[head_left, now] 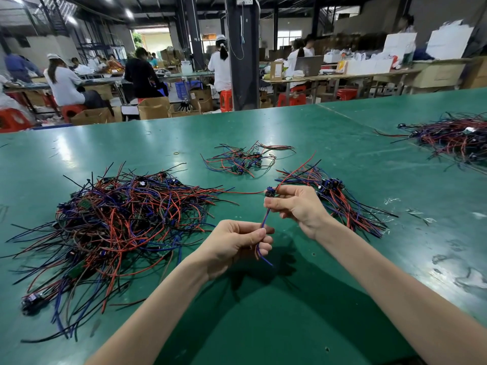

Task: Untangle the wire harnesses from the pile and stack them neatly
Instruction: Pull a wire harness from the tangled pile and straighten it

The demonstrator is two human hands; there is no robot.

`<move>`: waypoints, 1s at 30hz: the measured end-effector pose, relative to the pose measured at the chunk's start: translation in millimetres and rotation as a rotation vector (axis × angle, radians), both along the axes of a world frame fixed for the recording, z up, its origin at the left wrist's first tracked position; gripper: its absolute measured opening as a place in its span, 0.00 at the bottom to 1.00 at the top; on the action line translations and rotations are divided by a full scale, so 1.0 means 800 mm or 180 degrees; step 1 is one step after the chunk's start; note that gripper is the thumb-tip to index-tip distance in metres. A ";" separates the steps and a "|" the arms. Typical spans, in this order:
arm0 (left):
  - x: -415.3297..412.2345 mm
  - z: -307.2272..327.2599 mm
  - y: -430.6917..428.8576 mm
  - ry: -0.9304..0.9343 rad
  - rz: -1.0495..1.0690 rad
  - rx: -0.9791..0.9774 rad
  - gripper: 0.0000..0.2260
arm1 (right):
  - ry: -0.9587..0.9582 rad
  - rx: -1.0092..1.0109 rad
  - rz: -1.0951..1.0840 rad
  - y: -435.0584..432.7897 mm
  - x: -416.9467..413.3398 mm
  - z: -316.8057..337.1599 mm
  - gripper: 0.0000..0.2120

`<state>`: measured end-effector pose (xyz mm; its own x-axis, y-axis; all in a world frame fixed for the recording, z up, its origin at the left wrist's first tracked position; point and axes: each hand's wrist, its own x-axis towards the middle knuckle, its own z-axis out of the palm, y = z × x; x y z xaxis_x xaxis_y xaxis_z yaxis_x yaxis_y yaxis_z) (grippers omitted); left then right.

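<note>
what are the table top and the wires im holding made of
Table top: probably a green rubber or vinyl mat, semi-gloss, since bright glare patches show on it. Held wires: likely plastic-insulated, with smooth red and blue jackets that bend easily.

A worker's arms are pictured above the green table point(290, 133), uncovered along their whole visible length. The left forearm point(158, 312) and the right forearm point(382, 272) are shown bare from the table's near edge up to the wrists, slim and smooth. The left hand point(237, 243) and the right hand point(297, 206) are likewise seen bare above the table's middle, with lightly creased knuckles and short-cut nails.
</note>
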<state>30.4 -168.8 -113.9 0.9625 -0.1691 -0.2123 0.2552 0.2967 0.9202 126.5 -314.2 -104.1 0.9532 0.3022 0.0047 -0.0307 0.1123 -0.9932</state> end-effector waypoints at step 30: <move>-0.011 0.003 -0.022 -0.2119 0.0525 0.1673 0.07 | -0.0373 -0.0481 0.0281 -0.001 0.011 -0.019 0.12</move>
